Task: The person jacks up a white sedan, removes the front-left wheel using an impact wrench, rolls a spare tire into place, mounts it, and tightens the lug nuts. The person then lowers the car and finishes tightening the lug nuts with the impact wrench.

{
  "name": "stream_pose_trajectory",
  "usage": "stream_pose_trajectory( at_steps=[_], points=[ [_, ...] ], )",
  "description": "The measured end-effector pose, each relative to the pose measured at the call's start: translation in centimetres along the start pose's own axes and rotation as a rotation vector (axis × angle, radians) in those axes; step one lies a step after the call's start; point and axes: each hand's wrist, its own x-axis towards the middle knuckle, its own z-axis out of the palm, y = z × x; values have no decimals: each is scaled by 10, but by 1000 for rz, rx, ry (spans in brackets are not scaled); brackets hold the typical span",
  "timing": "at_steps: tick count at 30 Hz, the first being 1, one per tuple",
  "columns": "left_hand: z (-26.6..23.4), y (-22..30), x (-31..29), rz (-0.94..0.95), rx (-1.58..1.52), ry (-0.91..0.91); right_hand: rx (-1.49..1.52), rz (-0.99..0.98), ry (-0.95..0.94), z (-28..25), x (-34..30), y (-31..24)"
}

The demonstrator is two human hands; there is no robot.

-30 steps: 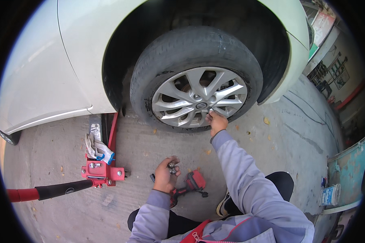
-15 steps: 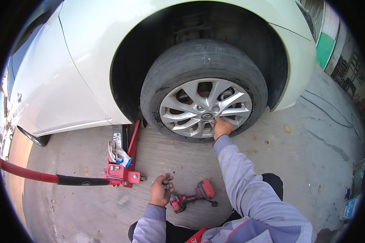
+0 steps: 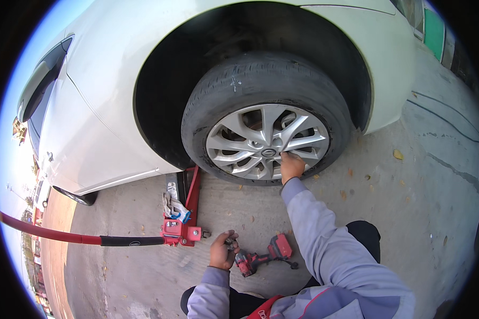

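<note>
The silver alloy wheel (image 3: 242, 127), with its black tyre (image 3: 266, 80), sits in the arch of a white car (image 3: 106, 80). My right hand (image 3: 291, 166) reaches up to it, fingers pinched together at a recess beside the centre cap (image 3: 269, 152). The fingertips hide whatever they hold there. Low and left of the wheel, my left hand (image 3: 221, 254) is curled, palm up, around several small metal lug nuts (image 3: 230, 243). Just right of that hand, a red and black cordless impact wrench (image 3: 261, 256) lies on the ground.
A red floor jack (image 3: 182, 232) stands under the car's side left of the wheel, its long handle (image 3: 85, 238) stretching left. Gloves (image 3: 175, 207) with blue cuffs lie on the jack. Dark hoses or cables (image 3: 447, 119) run over the concrete at right.
The view has tilted, so the jack and impact wrench appear farther right. My right hand stays at the same part of the wheel; my left still holds the lug nuts.
</note>
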Motion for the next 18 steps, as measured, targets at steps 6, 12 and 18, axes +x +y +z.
stream_pose_trajectory(
  at_steps=[6, 12, 18],
  points=[
    [-4, -6, 9, -12, 5, 0, -179, -14, -43, 1, 4, 2],
    [-10, -5, 12, -16, 6, -9, -20, 73, -26, 5, 0, -1],
    [-13, -4, 17, -26, 8, -21, 122, 166, -60, 2, -9, -22]
  ],
)
